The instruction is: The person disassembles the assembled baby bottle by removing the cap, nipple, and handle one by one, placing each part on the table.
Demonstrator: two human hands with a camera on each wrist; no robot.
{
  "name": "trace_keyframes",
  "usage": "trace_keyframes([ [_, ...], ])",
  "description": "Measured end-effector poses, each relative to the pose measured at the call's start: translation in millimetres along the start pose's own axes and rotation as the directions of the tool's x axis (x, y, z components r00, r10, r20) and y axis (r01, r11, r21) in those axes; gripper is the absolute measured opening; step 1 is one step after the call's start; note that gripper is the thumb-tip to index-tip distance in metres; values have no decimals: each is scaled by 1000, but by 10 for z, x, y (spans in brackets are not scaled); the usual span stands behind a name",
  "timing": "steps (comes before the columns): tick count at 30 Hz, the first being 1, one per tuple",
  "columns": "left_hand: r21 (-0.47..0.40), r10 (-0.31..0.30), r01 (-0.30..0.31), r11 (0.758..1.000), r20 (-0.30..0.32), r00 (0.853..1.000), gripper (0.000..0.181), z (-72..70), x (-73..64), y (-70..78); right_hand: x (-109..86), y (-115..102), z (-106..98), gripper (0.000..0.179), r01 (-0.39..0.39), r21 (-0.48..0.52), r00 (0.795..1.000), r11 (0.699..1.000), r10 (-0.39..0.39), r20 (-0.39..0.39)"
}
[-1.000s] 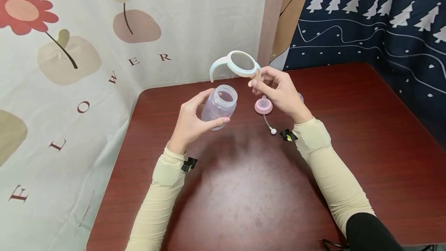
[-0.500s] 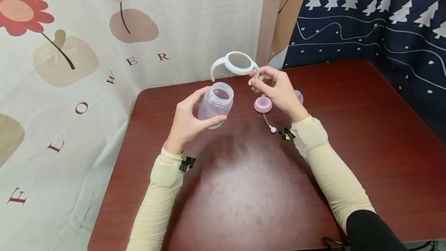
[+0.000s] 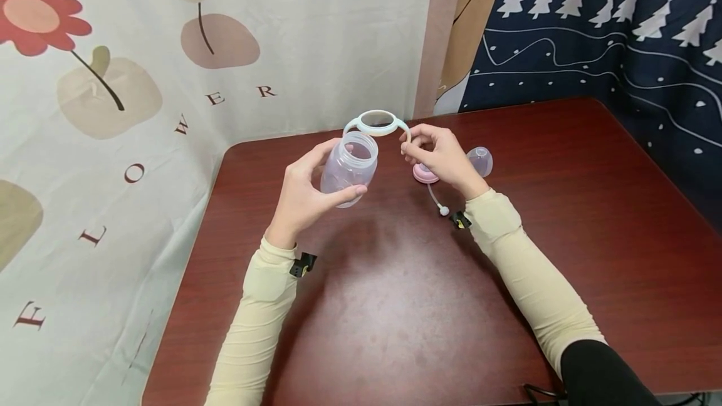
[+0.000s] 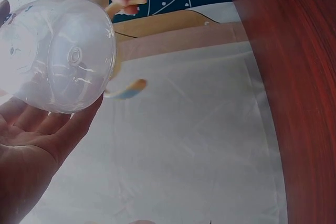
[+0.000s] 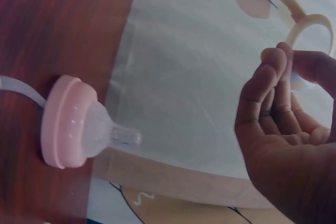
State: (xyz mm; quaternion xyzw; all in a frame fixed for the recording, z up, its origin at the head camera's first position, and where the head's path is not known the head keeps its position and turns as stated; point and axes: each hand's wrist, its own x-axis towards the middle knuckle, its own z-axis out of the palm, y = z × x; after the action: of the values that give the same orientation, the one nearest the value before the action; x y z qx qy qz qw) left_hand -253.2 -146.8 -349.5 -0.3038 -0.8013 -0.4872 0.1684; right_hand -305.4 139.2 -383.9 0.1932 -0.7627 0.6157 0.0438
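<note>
My left hand (image 3: pixel 307 196) grips a clear baby bottle (image 3: pixel 351 174) round its body, above the table, its uncapped mouth tilted up and toward the right. My right hand (image 3: pixel 442 154) pinches one arm of a pale blue and cream two-handled bottle ring (image 3: pixel 378 123), held just behind and above the bottle's mouth; whether the two touch I cannot tell. In the left wrist view the bottle's base (image 4: pixel 76 59) faces the camera. Below the right hand a pink nipple collar (image 5: pixel 65 121) with a clear nipple (image 5: pixel 113 132) sits on the table, partly hidden in the head view.
A straw (image 3: pixel 433 195) with a white weighted end runs from the pink collar across the dark red table (image 3: pixel 383 318). Behind the right hand stands a clear domed cap (image 3: pixel 481 161). Printed curtains (image 3: pixel 338 36) hang along the table's far and left edges.
The right hand has lowered the handled ring, bringing it from above the bottle down close behind its mouth. The left hand and bottle have shifted only slightly.
</note>
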Motion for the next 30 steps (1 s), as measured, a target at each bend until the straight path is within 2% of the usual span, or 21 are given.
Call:
trace_keyframes([
  [5, -5, -3, 3, 1000, 7, 1000, 72, 0, 2, 6, 12, 98, 55, 17, -51, -62, 998, 997, 53, 36],
  [13, 5, -20, 20, 1000, 8, 1000, 73, -19, -9, 4, 0, 212, 205, 17, -154, -81, 983, 985, 161, 93],
  [21, 9, -9, 9, 1000, 1, 1000, 72, -32, 5, 2, -5, 352, 369, 17, -176, -226, 973, 958, 204, 106],
  [30, 2, -11, 11, 1000, 1, 1000, 71, -39, -9, 13, -23, 464, 425, 7, -219, -255, 953, 942, 263, 152],
])
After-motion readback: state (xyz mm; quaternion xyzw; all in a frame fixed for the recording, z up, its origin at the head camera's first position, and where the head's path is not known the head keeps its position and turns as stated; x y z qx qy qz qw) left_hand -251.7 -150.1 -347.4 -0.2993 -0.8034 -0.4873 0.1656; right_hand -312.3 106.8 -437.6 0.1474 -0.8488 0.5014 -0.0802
